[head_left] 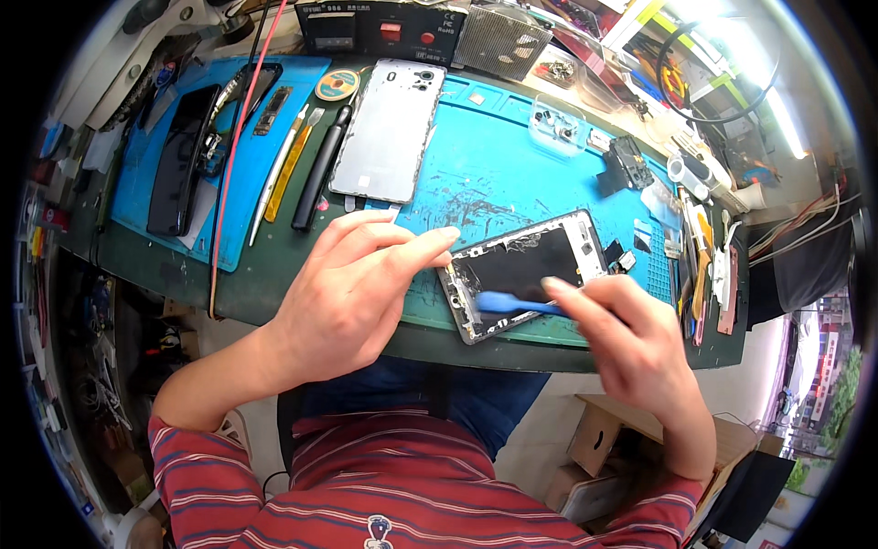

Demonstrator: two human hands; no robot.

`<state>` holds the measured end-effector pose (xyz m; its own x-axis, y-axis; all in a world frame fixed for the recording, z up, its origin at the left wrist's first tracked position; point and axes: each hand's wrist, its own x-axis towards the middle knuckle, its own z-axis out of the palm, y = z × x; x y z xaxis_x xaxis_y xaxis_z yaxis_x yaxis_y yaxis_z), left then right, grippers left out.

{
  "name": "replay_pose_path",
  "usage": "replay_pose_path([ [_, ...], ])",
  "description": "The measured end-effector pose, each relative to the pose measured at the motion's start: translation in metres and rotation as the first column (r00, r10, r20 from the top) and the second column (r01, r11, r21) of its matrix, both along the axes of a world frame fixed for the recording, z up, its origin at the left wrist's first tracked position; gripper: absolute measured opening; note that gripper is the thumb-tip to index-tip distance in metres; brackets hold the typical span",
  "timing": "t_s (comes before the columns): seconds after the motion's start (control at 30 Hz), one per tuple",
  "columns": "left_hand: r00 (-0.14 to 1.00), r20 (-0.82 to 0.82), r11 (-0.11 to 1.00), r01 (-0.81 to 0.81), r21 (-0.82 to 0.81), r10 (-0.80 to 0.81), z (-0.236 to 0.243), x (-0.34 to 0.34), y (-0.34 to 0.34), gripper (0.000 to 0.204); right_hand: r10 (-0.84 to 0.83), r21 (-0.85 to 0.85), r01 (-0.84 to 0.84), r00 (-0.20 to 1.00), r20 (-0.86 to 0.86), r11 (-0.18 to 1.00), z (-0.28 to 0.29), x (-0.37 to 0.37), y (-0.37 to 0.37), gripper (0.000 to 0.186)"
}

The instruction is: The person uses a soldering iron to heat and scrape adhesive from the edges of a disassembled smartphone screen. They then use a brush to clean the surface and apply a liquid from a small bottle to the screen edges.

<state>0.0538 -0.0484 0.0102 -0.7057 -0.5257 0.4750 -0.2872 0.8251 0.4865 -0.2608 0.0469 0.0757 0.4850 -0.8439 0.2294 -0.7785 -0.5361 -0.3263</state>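
An opened phone frame (540, 260), black inside with bare metal along its ends, lies at a slant on the blue mat near the bench's front edge. At its left corner are the fingertips of my left hand (343, 288), closed on the frame's edge. My right hand (636, 339) grips a blue toothbrush-shaped tool (512, 303) by its thin handle. The tool's broad head rests over the frame's lower left end; its underside is hidden. Beyond my left hand lies a silver phone back cover (384, 133).
A black phone (181, 169) lies on a second mat at left, beside tweezers (277, 174) and a black pen-shaped tool (322, 169). A clear parts box (556, 126) and black block (625, 165) sit at right. Hand tools (700, 265) line the right edge; a red cable (240, 128) hangs at left.
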Motion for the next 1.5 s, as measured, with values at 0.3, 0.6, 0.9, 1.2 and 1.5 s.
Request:
replay_pose_path([
  [0.3,0.998,0.049,0.997,-0.034,0.070,0.030,0.002,0.003,0.001,0.068,0.190,0.180,-0.187,0.982,-0.001,0.966,0.009,0.004,-0.032,0.059],
  [0.6,0.998,0.054,0.997,-0.035,0.062,0.032,0.001,0.001,0.000,0.069,0.194,0.238,-0.203,0.979,0.062,0.950,0.001,-0.001,-0.043,0.062],
  [0.9,0.998,0.060,0.999,-0.034,0.028,0.033,0.001,-0.002,-0.001,0.066,0.169,0.262,-0.211,0.970,0.174,0.942,-0.001,-0.008,-0.042,0.062],
  [1.2,0.996,0.069,0.999,-0.049,0.000,0.049,0.000,-0.002,-0.001,0.065,0.200,0.250,-0.212,0.977,0.075,0.945,0.011,-0.002,-0.043,0.060],
  [1.5,0.996,0.068,0.999,-0.048,-0.022,0.049,0.002,-0.005,-0.003,0.071,0.110,0.257,-0.232,0.903,0.415,0.938,0.004,-0.009,-0.031,0.045],
])
